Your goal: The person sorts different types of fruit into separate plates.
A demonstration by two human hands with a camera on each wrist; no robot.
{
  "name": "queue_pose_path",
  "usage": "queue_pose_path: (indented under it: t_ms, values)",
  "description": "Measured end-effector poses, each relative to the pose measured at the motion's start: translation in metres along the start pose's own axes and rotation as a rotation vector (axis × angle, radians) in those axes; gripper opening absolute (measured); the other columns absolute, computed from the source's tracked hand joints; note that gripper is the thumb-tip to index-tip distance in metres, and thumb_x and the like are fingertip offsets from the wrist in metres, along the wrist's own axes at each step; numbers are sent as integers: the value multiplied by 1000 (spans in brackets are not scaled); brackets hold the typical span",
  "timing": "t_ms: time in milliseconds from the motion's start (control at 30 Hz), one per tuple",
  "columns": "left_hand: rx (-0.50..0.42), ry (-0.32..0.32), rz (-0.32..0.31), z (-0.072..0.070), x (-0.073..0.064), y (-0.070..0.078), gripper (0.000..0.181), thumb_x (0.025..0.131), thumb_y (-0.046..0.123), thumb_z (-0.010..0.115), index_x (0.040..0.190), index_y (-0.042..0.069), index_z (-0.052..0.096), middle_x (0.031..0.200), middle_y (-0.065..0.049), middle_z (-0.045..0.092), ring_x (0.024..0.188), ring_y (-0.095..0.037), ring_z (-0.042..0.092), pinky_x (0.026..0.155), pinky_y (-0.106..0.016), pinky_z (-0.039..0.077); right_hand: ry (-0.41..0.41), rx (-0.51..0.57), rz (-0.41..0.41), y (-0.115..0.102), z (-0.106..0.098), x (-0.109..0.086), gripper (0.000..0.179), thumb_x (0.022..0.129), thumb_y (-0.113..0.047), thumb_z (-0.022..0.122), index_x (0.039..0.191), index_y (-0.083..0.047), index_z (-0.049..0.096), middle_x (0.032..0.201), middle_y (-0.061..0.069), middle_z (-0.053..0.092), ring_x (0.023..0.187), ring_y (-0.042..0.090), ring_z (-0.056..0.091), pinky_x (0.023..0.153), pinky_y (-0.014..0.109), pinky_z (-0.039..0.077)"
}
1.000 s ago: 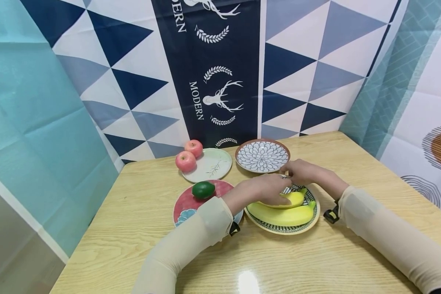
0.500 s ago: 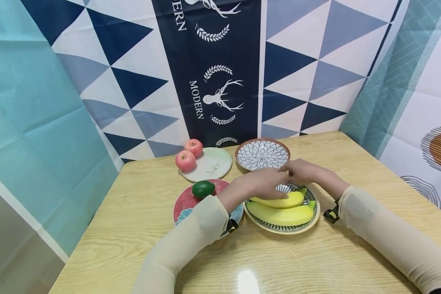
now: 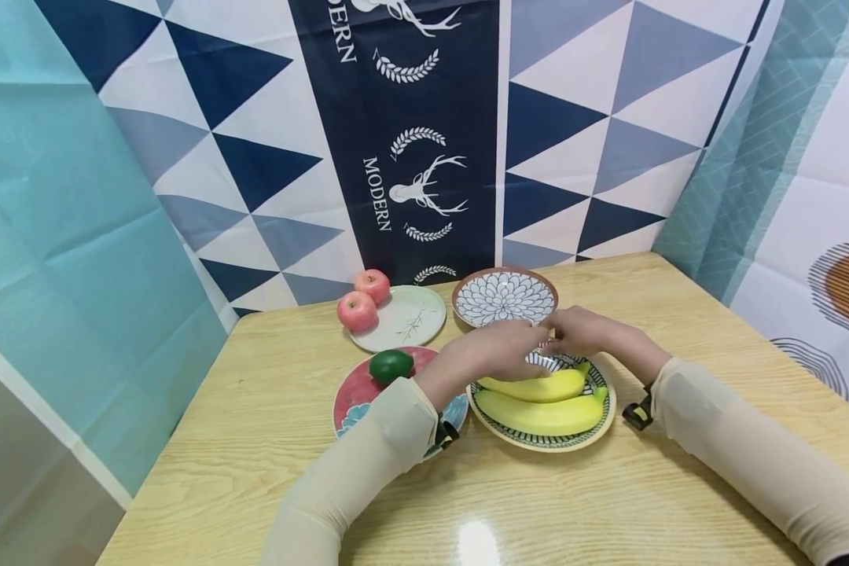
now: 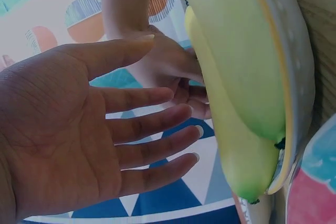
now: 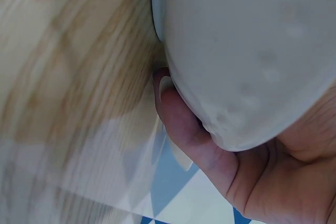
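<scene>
Two yellow bananas, a front one (image 3: 538, 414) and a back one (image 3: 555, 386), lie side by side on a patterned plate (image 3: 562, 448) with a cream rim. Above the back banana hovers my left hand (image 3: 498, 350). The left wrist view shows that hand (image 4: 79, 124) palm-on, its fingers straight and apart from the bananas (image 4: 247, 56). My right hand (image 3: 578, 330) is at the plate's far right edge. In the right wrist view, its curled fingers (image 5: 205, 156) hold the plate's rim from below, against the pale underside (image 5: 241, 51); the thumb is hidden there.
Left of the bananas stands a red and blue plate (image 3: 347, 393) bearing a green avocado-shaped fruit (image 3: 391, 365). Behind are a pale plate (image 3: 420, 322) with two red apples (image 3: 358, 311) at its edge and a brown-rimmed bowl (image 3: 504, 300). A patterned cloth (image 3: 424, 189) hangs behind the table.
My left hand has risen off the back banana and shifted slightly up and left, so more of that banana shows. The right hand has stayed at the plate's rim.
</scene>
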State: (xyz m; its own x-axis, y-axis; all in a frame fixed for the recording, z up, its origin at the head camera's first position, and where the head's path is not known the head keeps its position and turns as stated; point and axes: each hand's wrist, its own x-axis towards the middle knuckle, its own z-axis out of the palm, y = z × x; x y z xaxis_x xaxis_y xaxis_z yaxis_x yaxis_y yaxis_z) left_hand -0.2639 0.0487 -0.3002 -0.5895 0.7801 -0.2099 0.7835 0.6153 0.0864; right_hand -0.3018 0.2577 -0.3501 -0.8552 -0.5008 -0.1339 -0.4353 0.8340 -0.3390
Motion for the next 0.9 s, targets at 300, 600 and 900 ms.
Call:
queue_pose_path:
  t_ms: [300,600,900]
  values:
    - [-48,47,-24,-15,-14,-20,59,106,45,63,154,11,52,149,-4,60,136,-18,55,113,-32,44,-21,-8,-22,1,0,2,19,100,-22,75,112,-7,75,92,-1,68,79,16,60,70,36,51]
    - [-168,140,-69,-33,-40,-55,60,105,39,66,154,9,51,149,-7,60,136,-21,54,116,-36,42,-37,4,11,0,-1,0,15,100,-23,75,107,-10,75,89,0,67,77,17,59,69,35,49]
    - [-175,263,-218,-40,-70,-101,59,104,38,66,153,8,52,143,-10,61,128,-25,58,109,-43,49,-37,4,28,1,0,2,20,100,-25,75,114,-9,75,93,0,68,81,17,59,71,35,50]
